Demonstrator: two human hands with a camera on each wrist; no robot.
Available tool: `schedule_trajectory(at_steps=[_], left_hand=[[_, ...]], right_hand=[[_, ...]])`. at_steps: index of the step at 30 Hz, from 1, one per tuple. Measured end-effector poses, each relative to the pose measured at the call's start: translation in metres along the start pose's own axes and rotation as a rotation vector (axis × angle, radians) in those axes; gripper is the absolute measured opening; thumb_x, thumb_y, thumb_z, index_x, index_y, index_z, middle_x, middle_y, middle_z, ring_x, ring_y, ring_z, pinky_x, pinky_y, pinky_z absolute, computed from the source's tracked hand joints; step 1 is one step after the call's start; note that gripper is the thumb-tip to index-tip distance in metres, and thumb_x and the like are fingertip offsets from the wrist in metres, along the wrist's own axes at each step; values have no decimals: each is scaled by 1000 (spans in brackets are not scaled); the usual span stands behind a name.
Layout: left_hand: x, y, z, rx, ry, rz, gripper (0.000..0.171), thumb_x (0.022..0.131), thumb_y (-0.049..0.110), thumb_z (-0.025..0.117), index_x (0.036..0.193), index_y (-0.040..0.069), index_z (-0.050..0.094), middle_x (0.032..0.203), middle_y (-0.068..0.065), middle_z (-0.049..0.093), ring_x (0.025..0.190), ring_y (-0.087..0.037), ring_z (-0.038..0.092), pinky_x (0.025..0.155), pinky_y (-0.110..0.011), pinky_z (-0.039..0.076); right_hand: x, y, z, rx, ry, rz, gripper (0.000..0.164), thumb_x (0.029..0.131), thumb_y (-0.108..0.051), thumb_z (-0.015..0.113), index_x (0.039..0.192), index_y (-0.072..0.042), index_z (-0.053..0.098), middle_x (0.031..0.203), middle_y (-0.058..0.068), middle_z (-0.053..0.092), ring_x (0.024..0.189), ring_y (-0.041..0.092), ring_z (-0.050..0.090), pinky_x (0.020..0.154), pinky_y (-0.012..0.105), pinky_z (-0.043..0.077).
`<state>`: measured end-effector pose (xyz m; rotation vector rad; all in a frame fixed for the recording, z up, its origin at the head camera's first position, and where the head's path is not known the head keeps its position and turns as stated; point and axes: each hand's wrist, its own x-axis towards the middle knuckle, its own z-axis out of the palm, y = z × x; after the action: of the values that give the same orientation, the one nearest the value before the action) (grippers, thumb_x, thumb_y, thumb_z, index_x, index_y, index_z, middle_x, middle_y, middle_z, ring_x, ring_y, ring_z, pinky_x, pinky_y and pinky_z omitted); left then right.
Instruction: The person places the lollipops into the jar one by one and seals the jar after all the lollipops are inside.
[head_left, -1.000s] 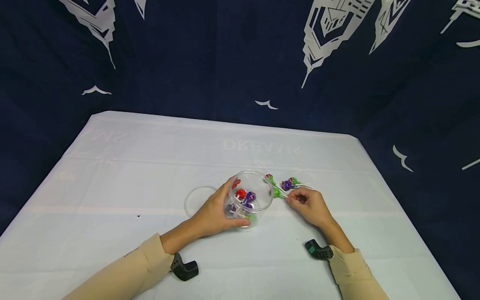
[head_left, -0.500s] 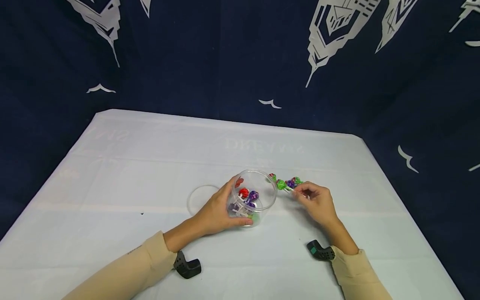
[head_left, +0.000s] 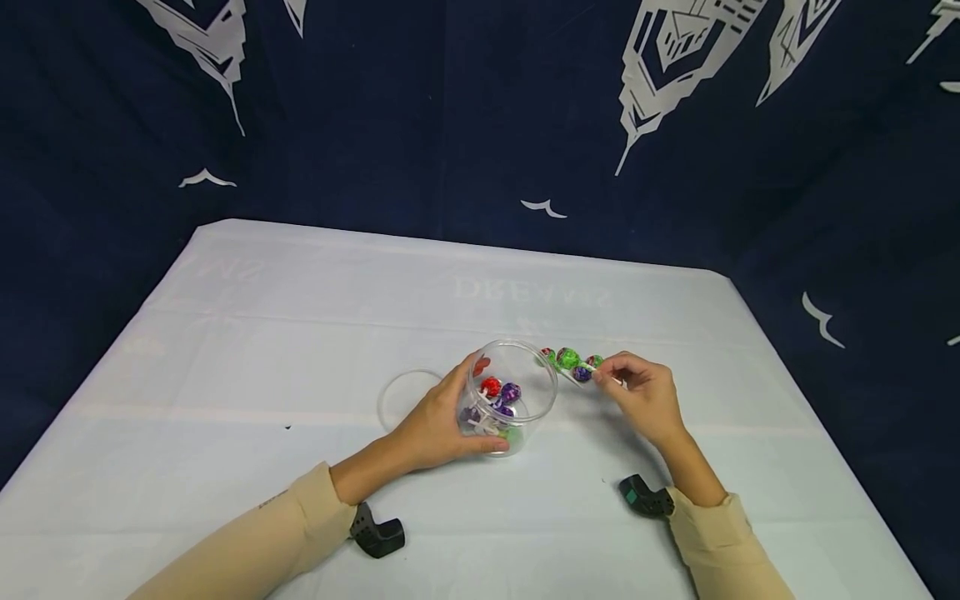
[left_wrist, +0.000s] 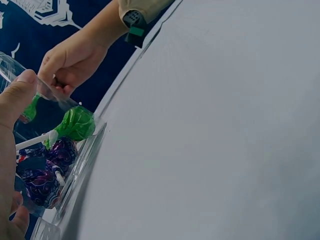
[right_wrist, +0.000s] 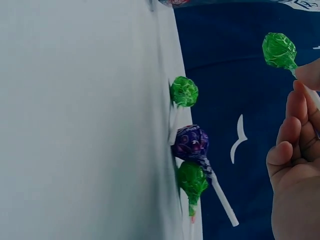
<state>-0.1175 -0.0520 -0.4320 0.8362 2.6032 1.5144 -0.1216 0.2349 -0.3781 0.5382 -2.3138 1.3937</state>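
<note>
My left hand (head_left: 431, 425) grips a clear plastic jar (head_left: 528, 408) around its side, tilted with its mouth toward the head camera. Several wrapped lollipops lie inside, among them a red one (head_left: 491, 387), a purple one (head_left: 511, 392) and a green one (left_wrist: 77, 123). To the right of the jar, my right hand (head_left: 647, 400) pinches the white stick of a green lollipop (right_wrist: 279, 50) between thumb and forefinger, held above the table. Beneath it lie another green lollipop (right_wrist: 184, 91), a purple lollipop (right_wrist: 191, 142) and a third green lollipop (right_wrist: 192, 180).
A thin round rim (head_left: 384, 396), which looks like a clear lid, lies on the white-covered table (head_left: 225, 500), partly behind my left hand. A dark blue printed cloth (head_left: 375, 125) hangs behind the table. Each wrist wears a black device (head_left: 378, 537).
My right hand has shifted to the right, and the green lollipop it pinches has risen from the table. My left hand still holds the jar in place. The view has shifted slightly.
</note>
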Motion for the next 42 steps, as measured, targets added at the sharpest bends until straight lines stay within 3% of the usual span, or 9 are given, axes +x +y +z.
schedule_trajectory(at_steps=[11, 18, 22, 29, 34, 39, 42], left_hand=[[0, 0, 0, 6, 1, 7, 118, 69, 46, 89, 158, 17, 17, 154, -11, 37, 139, -28, 38, 112, -48, 33], [0, 0, 0, -6, -1, 14, 117, 70, 46, 89, 158, 16, 18, 154, -11, 37, 139, -28, 39, 112, -49, 33], [1, 0, 0, -8, -3, 24, 117, 70, 46, 89, 158, 15, 17, 154, -11, 36, 139, -27, 39, 112, -48, 33], [0, 0, -1, -11, -5, 19, 118, 71, 46, 88, 158, 15, 16, 155, -11, 34, 139, -28, 38, 112, -48, 33], [-1, 0, -2, -6, 2, 25, 119, 70, 44, 89, 159, 15, 16, 155, -12, 35, 139, -28, 38, 112, -47, 33], [-1, 0, -2, -9, 0, 37, 118, 71, 45, 89, 159, 15, 15, 155, -12, 34, 139, -29, 39, 111, -49, 34], [-1, 1, -2, -11, -3, 36, 118, 71, 45, 88, 159, 16, 15, 155, -12, 34, 139, -28, 39, 111, -49, 34]], right_hand=[[16, -6, -6, 102, 26, -60, 13, 79, 24, 63, 76, 11, 63, 74, 12, 64, 69, 7, 53, 61, 17, 44], [21, 10, -7, 147, 36, -64, 24, 78, 27, 62, 77, 3, 67, 76, 10, 65, 72, 9, 57, 65, 17, 47], [24, 12, -6, 197, 31, -97, 21, 79, 25, 64, 79, 4, 68, 77, 11, 66, 73, 10, 59, 68, 18, 49], [26, 0, -4, 267, 18, -114, 11, 81, 19, 68, 80, 8, 66, 80, 9, 66, 75, 12, 59, 69, 18, 50], [24, -13, 0, 360, -52, -187, 18, 79, 24, 64, 82, 6, 67, 81, 7, 66, 77, 14, 57, 67, 19, 48], [23, -21, 2, 343, -91, -224, 7, 84, 10, 71, 81, 5, 66, 79, 5, 65, 77, 12, 56, 64, 18, 47], [23, -24, 3, 341, -97, -245, 18, 87, -2, 74, 80, 11, 64, 79, 6, 65, 75, 12, 56, 62, 18, 47]])
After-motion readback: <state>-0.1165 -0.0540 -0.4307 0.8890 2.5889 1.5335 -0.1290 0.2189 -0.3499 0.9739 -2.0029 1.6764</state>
